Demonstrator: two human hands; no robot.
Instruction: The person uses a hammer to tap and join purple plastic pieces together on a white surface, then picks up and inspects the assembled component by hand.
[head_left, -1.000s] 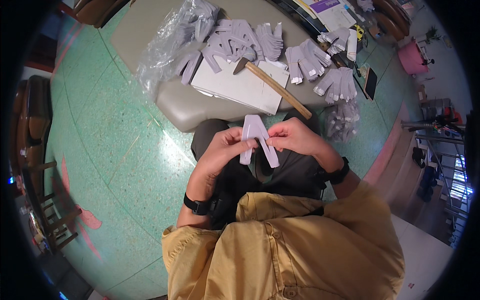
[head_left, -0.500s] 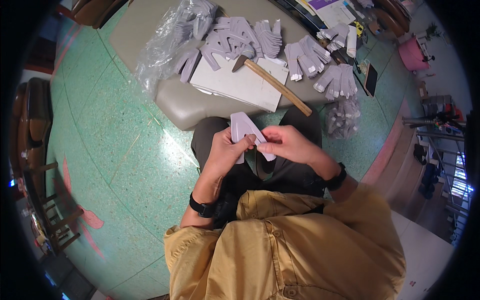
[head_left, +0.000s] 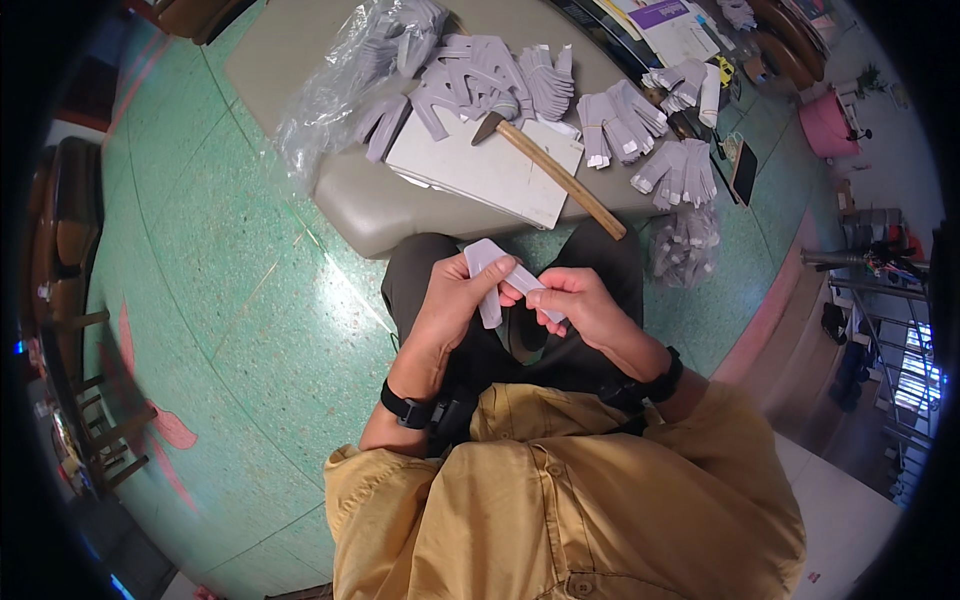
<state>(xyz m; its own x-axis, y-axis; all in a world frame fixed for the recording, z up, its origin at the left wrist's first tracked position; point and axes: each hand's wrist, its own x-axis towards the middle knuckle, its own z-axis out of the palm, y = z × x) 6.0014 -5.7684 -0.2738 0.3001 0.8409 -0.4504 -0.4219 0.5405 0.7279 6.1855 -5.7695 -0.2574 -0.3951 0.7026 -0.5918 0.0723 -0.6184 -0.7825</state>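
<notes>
Between my knees I hold a pale lilac V-shaped piece (head_left: pixel 482 254) with two flat legs. My left hand (head_left: pixel 452 298) is closed on it near the joined end, thumb across the top. My right hand (head_left: pixel 585 305) pinches the lower end of its right leg between thumb and fingers. Past my knees, a hammer (head_left: pixel 562 174) with a wooden handle lies across a white board (head_left: pixel 455 165). Behind the board is a heap of similar lilac pieces (head_left: pixel 465 78). Banded bundles of lilac strips (head_left: pixel 618 120) lie to the right.
A grey padded bench (head_left: pixel 355 212) carries the board and pieces. A clear plastic bag (head_left: pixel 325 120) with more pieces lies at its left. Another filled bag (head_left: pixel 685 245) sits by my right knee, near a phone (head_left: pixel 743 172). A pink bucket (head_left: pixel 828 125) stands far right.
My right hand has moved slightly down and right, and its fingers now pinch the right leg's end. My left thumb has shifted up over the piece, which is turned a little.
</notes>
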